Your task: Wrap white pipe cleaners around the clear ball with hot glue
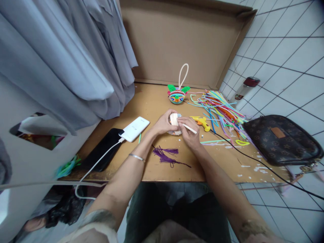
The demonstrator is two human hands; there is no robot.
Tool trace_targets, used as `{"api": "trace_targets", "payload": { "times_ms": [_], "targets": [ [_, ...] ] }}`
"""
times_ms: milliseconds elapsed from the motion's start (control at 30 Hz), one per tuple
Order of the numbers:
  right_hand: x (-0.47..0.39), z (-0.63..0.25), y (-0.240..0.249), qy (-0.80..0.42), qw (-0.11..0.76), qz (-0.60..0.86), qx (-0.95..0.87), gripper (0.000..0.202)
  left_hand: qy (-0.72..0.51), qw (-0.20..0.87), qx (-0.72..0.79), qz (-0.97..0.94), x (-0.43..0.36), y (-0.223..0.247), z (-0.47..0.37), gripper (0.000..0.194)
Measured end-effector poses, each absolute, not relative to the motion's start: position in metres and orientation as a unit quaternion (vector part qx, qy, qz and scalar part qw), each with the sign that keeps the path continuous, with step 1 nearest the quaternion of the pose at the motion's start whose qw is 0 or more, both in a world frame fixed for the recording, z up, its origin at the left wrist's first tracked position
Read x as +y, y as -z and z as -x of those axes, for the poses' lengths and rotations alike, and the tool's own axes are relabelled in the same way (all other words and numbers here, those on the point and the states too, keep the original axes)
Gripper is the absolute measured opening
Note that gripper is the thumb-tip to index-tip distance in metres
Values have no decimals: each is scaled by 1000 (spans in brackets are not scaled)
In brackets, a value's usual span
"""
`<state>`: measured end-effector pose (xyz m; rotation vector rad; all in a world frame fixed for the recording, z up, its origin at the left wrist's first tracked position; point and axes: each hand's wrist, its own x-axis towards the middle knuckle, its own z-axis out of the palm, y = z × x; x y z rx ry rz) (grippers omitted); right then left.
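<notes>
A small round form wrapped in cream strips (174, 118) is held over the table between my two hands. My left hand (164, 122) is closed around its left side. At its right side, my right hand (188, 132) pinches a cream strip (190, 128), whose end sticks out to the right past the fingers. The fingers hide part of the round form. Just right of my hands lies a yellow glue gun (202, 123). Behind them sits a colourful lion-head ornament (177, 96) with green ears and a cream loop. Nearer my body are purple tassels (164, 156).
Many coloured pipe cleaners (222, 108) are heaped at the right, beside a brown patterned bag (283, 140). A black cord (243, 153) runs off rightward. On the left lie a white power bank (134, 129) and a black phone (105, 155). Cardboard (182, 44) stands behind; grey cloth (101, 60) hangs left.
</notes>
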<state>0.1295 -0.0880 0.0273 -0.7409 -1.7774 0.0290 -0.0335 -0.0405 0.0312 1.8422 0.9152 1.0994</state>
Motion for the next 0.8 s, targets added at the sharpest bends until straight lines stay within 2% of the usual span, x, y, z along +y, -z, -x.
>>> {"api": "trace_targets", "payload": {
  "times_ms": [533, 800],
  "targets": [
    [-85, -133, -23, 42, 530, 308, -789, 16, -437, 405, 351, -723, -37, -28, 33, 67],
    [-83, -135, -22, 73, 522, 298, -796, 17, -435, 282, 365, -773, -34, -27, 33, 60]
  ]
}}
